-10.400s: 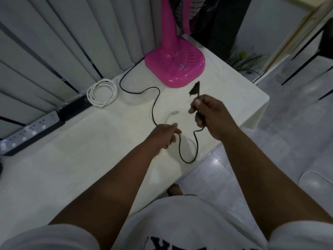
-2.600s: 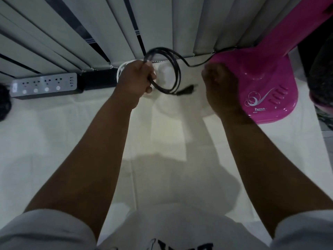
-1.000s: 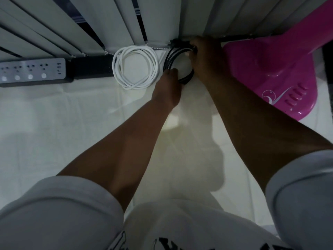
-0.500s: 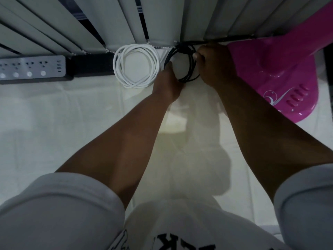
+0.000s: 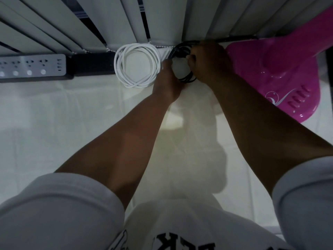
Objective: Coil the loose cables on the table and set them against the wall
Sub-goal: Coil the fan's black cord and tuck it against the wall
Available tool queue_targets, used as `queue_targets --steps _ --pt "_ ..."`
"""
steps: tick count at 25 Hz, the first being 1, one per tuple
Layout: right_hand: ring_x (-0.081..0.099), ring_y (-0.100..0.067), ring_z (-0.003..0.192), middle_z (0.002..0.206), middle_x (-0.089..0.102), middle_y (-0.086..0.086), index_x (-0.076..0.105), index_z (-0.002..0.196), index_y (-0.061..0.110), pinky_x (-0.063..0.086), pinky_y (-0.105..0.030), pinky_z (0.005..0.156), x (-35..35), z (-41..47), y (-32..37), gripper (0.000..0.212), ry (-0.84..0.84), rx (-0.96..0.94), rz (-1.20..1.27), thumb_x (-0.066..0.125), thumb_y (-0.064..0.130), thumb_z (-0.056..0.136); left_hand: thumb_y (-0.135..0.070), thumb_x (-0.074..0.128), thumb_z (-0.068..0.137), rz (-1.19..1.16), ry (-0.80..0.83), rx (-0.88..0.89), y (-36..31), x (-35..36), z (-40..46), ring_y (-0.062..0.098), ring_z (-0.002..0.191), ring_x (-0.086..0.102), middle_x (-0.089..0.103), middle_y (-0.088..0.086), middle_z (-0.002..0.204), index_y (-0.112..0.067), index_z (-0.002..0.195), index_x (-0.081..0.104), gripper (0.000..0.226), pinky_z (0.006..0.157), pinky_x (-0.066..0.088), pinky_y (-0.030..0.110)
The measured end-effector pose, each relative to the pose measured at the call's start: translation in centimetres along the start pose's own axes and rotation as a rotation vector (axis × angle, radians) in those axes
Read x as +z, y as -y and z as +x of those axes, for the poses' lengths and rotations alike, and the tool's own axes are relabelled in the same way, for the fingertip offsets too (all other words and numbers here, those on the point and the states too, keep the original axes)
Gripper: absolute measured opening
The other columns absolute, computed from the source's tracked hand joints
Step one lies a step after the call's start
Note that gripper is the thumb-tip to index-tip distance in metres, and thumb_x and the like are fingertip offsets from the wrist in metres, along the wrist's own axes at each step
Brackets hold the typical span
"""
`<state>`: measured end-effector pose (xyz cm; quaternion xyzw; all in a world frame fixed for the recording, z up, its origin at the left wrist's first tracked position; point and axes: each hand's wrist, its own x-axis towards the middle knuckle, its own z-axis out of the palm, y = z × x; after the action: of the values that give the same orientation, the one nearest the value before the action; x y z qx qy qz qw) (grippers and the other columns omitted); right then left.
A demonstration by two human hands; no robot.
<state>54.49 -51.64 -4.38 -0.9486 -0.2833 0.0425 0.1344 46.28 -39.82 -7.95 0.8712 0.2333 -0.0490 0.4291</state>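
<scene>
Head view. Pale cream table (image 5: 72,123), glossy, faint seams and soft shadows under both forearms. At its far edge stand grey-white vertical slats (image 5: 54,33) with dark gaps between them.

Left hand (image 5: 166,82) and right hand (image 5: 210,64) are both at the far edge, fingers curled onto the black cable coil (image 5: 185,79); left grips its left side, right closes on its right side. The coil lies flat, touching the foot of the slats. A black lead (image 5: 234,38) runs from it rightward along the slat base.

Just left of the left hand: white cable coil (image 5: 137,66), flat, against the slats. Further left: a black block (image 5: 91,64), then a grey power strip (image 5: 32,67). Just right of the right hand: pink fan base (image 5: 288,73).

White sleeves and shirt fill the near edge.
</scene>
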Motion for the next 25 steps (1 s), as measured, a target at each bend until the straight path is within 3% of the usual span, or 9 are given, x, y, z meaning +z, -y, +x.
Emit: queue_targets --steps 3,6,10,14,20,25 --pt "0.061 -0.042 0.089 0.094 0.064 -0.030 0.065 0.084 -0.006 0.043 -0.042 0.067 -0.7 0.6 0.4 0.033 0.044 -0.057 -0.017 0.049 0.022 0.088 -0.027 0.083 0.069 -0.098 -0.053 0.030 -0.1 0.0 -0.5 0.018 0.102 0.060 0.061 0.001 0.116 -0.012 0.131 0.040 0.077 0.077 0.043 0.019" --pt "0.061 -0.041 0.083 0.087 0.064 -0.029 0.065 0.079 -0.005 0.039 -0.038 0.062 -1.3 0.6 0.3 0.030 0.046 -0.044 0.012 0.052 0.021 0.085 -0.027 0.081 0.070 0.046 0.003 0.010 -0.2 -0.2 0.0 0.028 0.112 0.060 0.062 0.008 0.128 -0.013 0.142 0.034 0.087 0.085 0.050 0.031" --pt "0.058 -0.034 0.070 0.069 0.056 -0.020 0.062 0.070 -0.005 0.031 -0.032 0.054 -1.5 -0.1 -0.4 0.029 0.086 -0.013 0.080 0.053 0.018 0.085 -0.026 0.078 0.074 0.182 0.041 0.018 -0.3 -0.2 0.4 0.033 0.112 0.060 0.064 0.015 0.124 -0.008 0.147 0.027 0.091 0.082 0.044 0.030" --pt "0.061 -0.037 0.081 0.086 0.066 -0.025 0.066 0.080 -0.005 0.045 -0.039 0.065 -0.9 -0.1 -0.5 0.032 0.081 0.031 0.072 0.052 0.022 0.090 -0.024 0.078 0.075 0.189 0.053 -0.005 -0.4 -0.1 0.6 0.032 0.115 0.058 0.063 0.015 0.126 -0.005 0.147 0.025 0.091 0.084 0.043 0.030" --pt "0.061 -0.040 0.089 0.095 0.064 -0.029 0.063 0.084 -0.006 0.035 -0.036 0.065 -0.4 0.4 0.4 0.033 0.064 0.007 0.035 0.048 0.022 0.093 -0.024 0.081 0.071 0.153 0.042 -0.021 -0.4 -0.2 0.7 0.033 0.116 0.058 0.062 0.014 0.126 -0.005 0.138 0.035 0.083 0.086 0.043 0.032" --pt "0.061 -0.040 0.101 0.109 0.065 -0.027 0.066 0.099 -0.004 0.045 -0.041 0.076 0.0 0.8 0.4 0.035 0.071 0.048 -0.028 0.047 0.025 0.096 -0.025 0.084 0.066 0.077 0.016 -0.031 -0.1 -0.2 0.7 0.032 0.112 0.059 0.065 0.013 0.121 -0.009 0.129 0.041 0.078 0.077 0.041 0.026"
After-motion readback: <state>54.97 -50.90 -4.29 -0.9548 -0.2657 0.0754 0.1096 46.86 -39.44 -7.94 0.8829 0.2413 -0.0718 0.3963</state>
